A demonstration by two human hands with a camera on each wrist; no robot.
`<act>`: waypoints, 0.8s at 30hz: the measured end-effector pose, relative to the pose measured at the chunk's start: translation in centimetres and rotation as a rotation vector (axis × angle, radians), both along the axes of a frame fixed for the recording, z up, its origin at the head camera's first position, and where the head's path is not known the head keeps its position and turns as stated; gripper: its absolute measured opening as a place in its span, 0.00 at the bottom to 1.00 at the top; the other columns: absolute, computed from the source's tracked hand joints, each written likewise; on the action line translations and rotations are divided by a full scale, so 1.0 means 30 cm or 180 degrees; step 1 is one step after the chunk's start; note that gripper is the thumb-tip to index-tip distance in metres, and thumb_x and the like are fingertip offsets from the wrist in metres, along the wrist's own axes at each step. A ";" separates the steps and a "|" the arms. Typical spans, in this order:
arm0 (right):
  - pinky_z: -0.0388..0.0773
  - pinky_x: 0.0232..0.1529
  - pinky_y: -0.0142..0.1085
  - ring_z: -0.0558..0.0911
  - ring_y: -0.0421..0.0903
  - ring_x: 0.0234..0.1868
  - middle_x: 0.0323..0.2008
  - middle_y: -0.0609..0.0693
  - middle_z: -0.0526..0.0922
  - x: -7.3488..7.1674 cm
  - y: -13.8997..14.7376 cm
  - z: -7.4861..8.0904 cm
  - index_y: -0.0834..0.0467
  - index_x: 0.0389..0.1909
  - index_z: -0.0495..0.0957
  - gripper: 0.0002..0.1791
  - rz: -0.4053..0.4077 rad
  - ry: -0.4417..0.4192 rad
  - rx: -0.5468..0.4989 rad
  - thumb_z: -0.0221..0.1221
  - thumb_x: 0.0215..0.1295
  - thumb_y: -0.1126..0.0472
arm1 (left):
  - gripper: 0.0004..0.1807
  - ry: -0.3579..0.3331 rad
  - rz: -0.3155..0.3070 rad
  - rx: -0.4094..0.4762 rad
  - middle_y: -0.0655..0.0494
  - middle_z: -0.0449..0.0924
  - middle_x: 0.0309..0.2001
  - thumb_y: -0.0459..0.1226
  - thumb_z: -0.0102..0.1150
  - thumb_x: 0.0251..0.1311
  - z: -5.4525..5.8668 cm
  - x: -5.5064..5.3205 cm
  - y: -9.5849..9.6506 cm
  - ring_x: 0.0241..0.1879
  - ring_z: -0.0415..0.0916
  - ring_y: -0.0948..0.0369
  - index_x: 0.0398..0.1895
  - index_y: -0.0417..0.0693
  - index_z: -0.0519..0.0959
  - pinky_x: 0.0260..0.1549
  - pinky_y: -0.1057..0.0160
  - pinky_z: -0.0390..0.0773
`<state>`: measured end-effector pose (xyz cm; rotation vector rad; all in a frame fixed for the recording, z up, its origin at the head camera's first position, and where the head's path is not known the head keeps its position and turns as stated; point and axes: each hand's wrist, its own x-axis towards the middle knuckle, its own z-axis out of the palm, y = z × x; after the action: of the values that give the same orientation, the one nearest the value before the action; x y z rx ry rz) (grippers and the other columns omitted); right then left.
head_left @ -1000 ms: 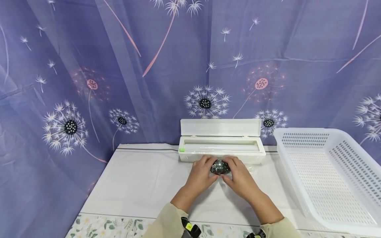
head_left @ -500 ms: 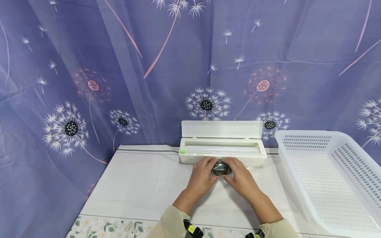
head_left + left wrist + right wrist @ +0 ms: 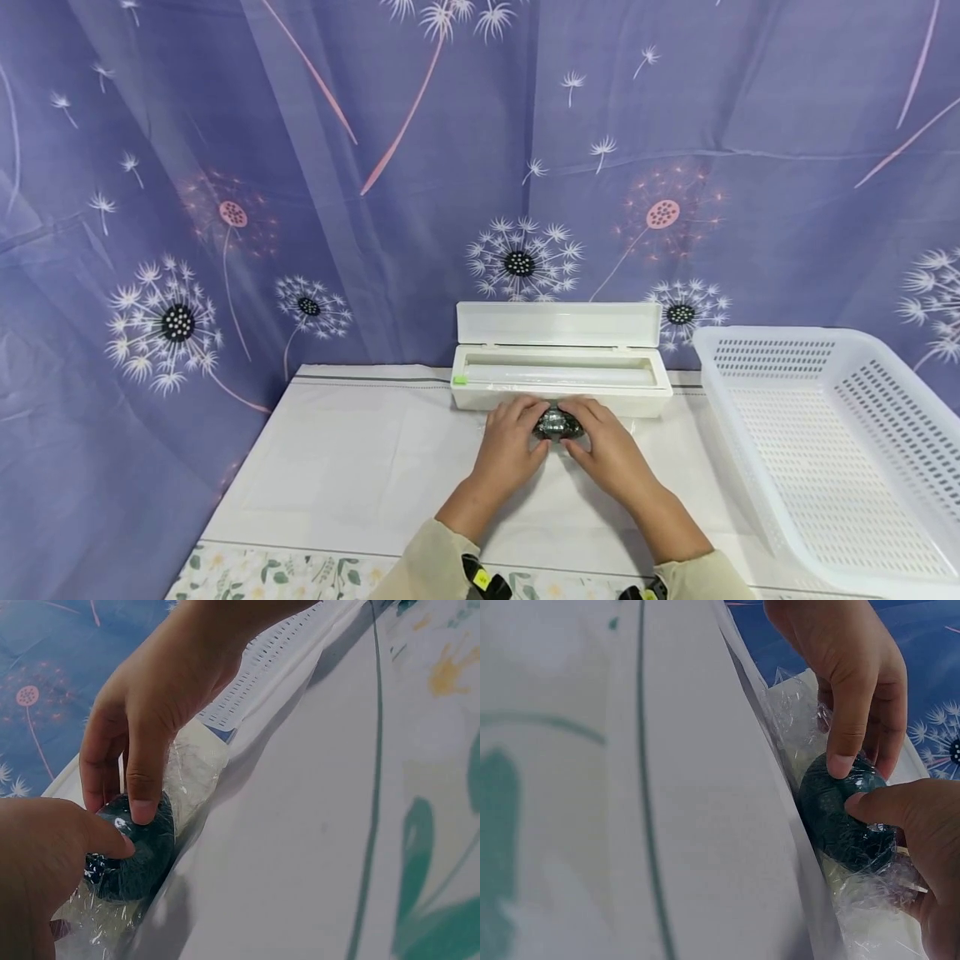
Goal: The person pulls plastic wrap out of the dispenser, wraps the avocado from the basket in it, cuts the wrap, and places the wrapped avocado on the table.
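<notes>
A dark green, oval, egg-shaped thing is wrapped in clear cling film, which bunches out at both ends in the wrist views. My left hand holds its left end between thumb and fingers. From the other side my right hand grips the right end, thumb at the near face. Both thumbs press on the wrapped thing in the left wrist view. Right behind the hands stands a white cling film dispenser, lid raised, a film roll inside. The fingertips on the far side are partly hidden.
A white perforated plastic basket stands to the right on the table. White cloth with a floral front border covers the table. A purple dandelion-print curtain hangs directly behind the dispenser.
Both hands stay on the wrapped thing in nearly the same place. Only the glints on its film differ, and the head view has shifted slightly.
</notes>
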<state>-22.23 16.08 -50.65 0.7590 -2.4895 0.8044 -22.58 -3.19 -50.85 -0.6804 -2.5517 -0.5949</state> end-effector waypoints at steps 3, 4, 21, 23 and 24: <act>0.71 0.59 0.47 0.75 0.54 0.58 0.56 0.54 0.76 -0.001 -0.001 0.000 0.60 0.58 0.75 0.33 0.0017 0.0046 -0.0010 0.73 0.48 0.68 | 0.30 -0.0011 0.0049 0.0021 0.58 0.75 0.56 0.42 0.74 0.50 0.002 0.002 0.001 0.57 0.70 0.56 0.59 0.50 0.78 0.53 0.55 0.70; 0.71 0.59 0.47 0.75 0.54 0.58 0.56 0.54 0.76 -0.002 -0.002 0.000 0.61 0.57 0.76 0.32 0.0026 0.0065 -0.0012 0.73 0.48 0.68 | 0.30 -0.0029 0.0063 0.0035 0.58 0.75 0.56 0.42 0.75 0.49 0.002 0.003 0.001 0.57 0.70 0.56 0.59 0.50 0.78 0.53 0.55 0.70; 0.72 0.57 0.51 0.76 0.56 0.54 0.54 0.57 0.76 -0.008 -0.010 0.001 0.63 0.55 0.76 0.32 0.0023 0.0183 -0.0075 0.75 0.45 0.68 | 0.29 -0.0201 0.0080 0.0264 0.55 0.76 0.54 0.42 0.72 0.51 -0.003 -0.007 0.002 0.52 0.73 0.56 0.59 0.49 0.78 0.51 0.54 0.70; 0.72 0.56 0.52 0.76 0.57 0.54 0.53 0.57 0.76 -0.009 -0.008 0.001 0.63 0.55 0.76 0.32 0.0007 0.0191 -0.0067 0.75 0.45 0.67 | 0.29 -0.0196 0.0067 0.0262 0.56 0.76 0.54 0.42 0.72 0.50 -0.002 -0.008 0.001 0.52 0.73 0.57 0.58 0.50 0.78 0.51 0.54 0.70; 0.72 0.56 0.52 0.76 0.57 0.54 0.53 0.57 0.76 -0.009 -0.007 0.000 0.63 0.54 0.77 0.32 0.0008 0.0197 -0.0070 0.75 0.45 0.67 | 0.29 -0.0197 0.0058 0.0261 0.55 0.76 0.54 0.42 0.72 0.51 -0.001 -0.008 0.001 0.53 0.73 0.57 0.58 0.50 0.78 0.51 0.54 0.70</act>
<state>-22.51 15.87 -50.65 0.7677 -2.4218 0.7958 -22.82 -3.16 -50.87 -0.6186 -2.5714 -0.7208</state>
